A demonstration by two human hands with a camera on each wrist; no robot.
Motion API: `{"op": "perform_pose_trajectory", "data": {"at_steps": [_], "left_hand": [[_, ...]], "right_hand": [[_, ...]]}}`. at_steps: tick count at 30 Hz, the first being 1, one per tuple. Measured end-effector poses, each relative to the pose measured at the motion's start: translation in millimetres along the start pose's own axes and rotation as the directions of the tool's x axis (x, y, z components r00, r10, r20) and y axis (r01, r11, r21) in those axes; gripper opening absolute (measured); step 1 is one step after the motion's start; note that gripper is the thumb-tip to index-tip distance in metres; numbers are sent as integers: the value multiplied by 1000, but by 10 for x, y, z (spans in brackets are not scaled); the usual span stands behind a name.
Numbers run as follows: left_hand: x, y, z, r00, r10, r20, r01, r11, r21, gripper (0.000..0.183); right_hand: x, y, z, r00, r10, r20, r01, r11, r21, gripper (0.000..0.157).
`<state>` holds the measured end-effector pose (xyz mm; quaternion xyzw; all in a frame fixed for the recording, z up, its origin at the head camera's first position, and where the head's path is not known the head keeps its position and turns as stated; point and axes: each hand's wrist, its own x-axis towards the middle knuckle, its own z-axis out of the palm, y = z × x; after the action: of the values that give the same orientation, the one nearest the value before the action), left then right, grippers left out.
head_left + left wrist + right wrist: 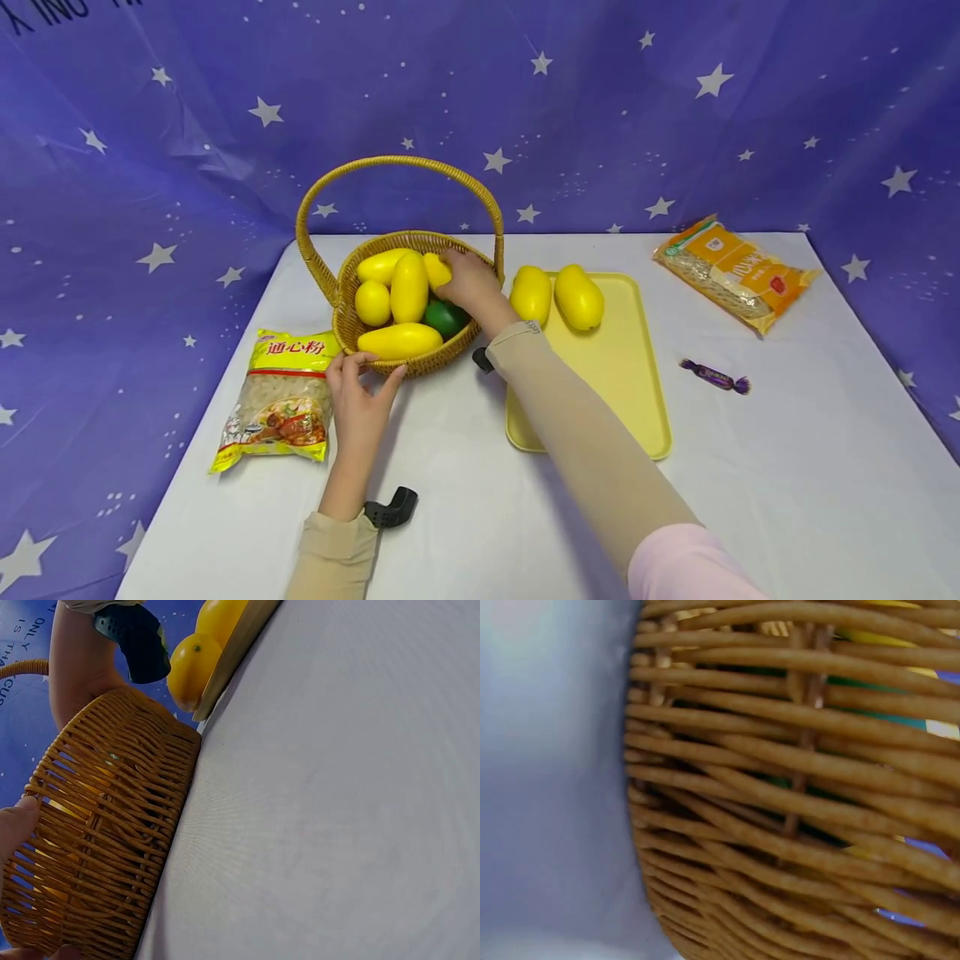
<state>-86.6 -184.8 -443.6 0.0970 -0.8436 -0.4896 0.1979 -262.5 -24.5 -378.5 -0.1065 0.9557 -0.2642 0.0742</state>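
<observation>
A wicker basket (442, 360) with a tall arched handle holds several yellow fruits, among them long mangoes (409, 287), a rounder lemon-like one (372, 302) and a dark green fruit (447, 319). My left hand (360, 408) holds the basket's near side, its thumb (15, 825) against the wicker. Reaching over the right rim, my right hand (474, 287) grips a yellow fruit (436, 272) at the basket's back right; its fingertips are partly hidden. In the right wrist view the basket's woven wall (795, 765) fills most of the picture.
Right of the basket lies a yellow tray (600, 400) with two mangoes (579, 297) at its far end. A pasta bag (281, 400) lies left of the basket. Farther right are an orange-and-clear food packet (738, 271) and a purple-wrapped candy (715, 377). A starry blue cloth (600, 108) hangs behind.
</observation>
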Motion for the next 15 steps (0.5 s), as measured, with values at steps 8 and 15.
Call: {"op": "perform_pose_trajectory", "data": {"at_steps": [8,15], "left_hand": [[-6,8,8,1000,18,6,-18,1000,-9,41],[15,6,-2,1000,12,8,-12,1000,-6,41]], "right_hand": [[24,29,0,1000,13,-12,-13,999,32,58],[37,-11,-33,999,20,-26,-18,997,82,58]]}}
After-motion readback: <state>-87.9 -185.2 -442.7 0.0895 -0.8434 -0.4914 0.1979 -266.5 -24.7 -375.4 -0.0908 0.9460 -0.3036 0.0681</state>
